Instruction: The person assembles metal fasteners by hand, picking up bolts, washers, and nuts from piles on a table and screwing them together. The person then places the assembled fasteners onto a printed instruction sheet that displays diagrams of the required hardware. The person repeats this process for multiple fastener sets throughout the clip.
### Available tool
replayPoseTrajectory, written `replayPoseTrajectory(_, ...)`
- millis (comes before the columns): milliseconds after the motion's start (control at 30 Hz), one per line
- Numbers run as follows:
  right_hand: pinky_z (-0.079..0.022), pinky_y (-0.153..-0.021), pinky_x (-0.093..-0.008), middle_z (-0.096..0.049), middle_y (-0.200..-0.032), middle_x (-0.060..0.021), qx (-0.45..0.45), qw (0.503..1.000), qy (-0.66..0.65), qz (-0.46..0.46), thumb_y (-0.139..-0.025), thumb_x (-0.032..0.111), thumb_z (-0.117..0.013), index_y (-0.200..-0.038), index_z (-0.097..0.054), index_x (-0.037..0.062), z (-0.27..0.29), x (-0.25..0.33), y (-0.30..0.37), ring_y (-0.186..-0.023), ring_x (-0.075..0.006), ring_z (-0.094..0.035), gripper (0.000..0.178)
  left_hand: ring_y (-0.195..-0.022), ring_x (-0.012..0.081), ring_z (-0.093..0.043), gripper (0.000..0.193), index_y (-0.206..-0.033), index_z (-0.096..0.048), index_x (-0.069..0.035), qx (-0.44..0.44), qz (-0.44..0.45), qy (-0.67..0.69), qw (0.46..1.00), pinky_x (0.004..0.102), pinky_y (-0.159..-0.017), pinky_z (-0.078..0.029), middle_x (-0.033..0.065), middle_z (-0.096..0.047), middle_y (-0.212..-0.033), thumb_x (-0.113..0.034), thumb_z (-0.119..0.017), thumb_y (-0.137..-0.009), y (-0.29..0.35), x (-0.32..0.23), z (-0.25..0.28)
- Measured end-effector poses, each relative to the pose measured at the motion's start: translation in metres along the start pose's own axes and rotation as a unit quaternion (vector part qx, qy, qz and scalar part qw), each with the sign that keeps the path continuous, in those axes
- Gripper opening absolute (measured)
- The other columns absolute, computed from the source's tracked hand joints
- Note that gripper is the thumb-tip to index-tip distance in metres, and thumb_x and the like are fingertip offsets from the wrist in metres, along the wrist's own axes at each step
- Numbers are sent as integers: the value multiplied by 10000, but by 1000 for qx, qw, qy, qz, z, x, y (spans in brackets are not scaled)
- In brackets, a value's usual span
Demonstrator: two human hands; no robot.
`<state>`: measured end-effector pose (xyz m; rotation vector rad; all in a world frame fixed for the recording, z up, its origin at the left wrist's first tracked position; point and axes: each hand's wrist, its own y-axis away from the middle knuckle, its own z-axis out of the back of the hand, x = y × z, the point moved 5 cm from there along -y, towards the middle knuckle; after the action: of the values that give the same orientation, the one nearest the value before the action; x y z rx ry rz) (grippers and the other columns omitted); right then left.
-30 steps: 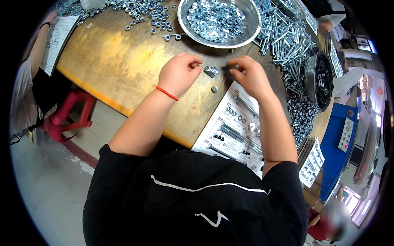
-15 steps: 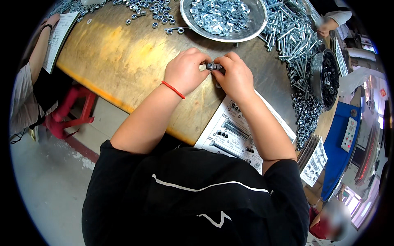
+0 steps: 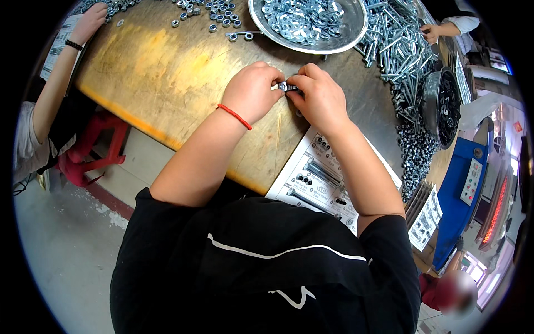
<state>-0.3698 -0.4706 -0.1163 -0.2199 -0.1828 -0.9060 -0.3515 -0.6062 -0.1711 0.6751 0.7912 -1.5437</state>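
Note:
My left hand, a red cord round its wrist, pinches a small silver hex nut between thumb and fingertips. Touching the same piece from the other side, my right hand closes on a short dark bolt; most of it is hidden by the fingers. Both hands meet just above the worn wooden table. A loose washer lies partly under my right hand. Below my right forearm rests a printed picture sheet of bolts and nuts.
A steel bowl of washers stands beyond my hands. Loose nuts lie to its left, long bolts to its right. Farther right are a dark-filled bowl and small dark nuts. A co-worker's hand is at far left.
The nut between my fingertips has turned and shows a brighter silver face. At the left, the co-worker's hand has moved from the paper toward the far pile of nuts.

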Motion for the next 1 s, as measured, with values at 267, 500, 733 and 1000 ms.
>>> replayPoseTrajectory(267,-534,-755,-373,-618,-965,-24,13,1000,-6,7,-748,163,-748,-924,-730,132,1,-4,-1,-924,-252,-626,180,-747,258,-617,210,-889,-721,-81,-23,26,-19,999,361,-670,-510,73,-623,-832,-215,-793,-745,4,-1,6)
replayPoseTrajectory(500,-532,-765,-371,-620,-973,-25,18,1000,-1,12,-745,170,-755,-941,-729,129,0,-5,-1,-948,-251,-621,201,-725,248,-613,186,-888,-720,-91,2,36,-53,998,360,-659,-507,69,-625,-810,-231,-773,-776,2,1,3)
replayPoseTrajectory(733,-531,-766,-368,-619,-963,-24,7,1000,-14,23,-747,177,-758,-913,-729,123,1,-2,-1,-953,-246,-616,177,-718,237,-606,186,-887,-716,-94,-12,31,-26,999,351,-648,-501,61,-627,-816,-239,-769,-782,3,0,5)
replayPoseTrajectory(1000,-528,-745,-372,-605,-897,-25,13,998,10,60,-755,178,-748,-892,-725,123,-1,1,-6,-920,-244,-615,149,-629,117,-544,212,-939,-721,-40,-9,119,117,986,269,-602,-465,11,-604,-704,-188,-776,-796,1,8,15)
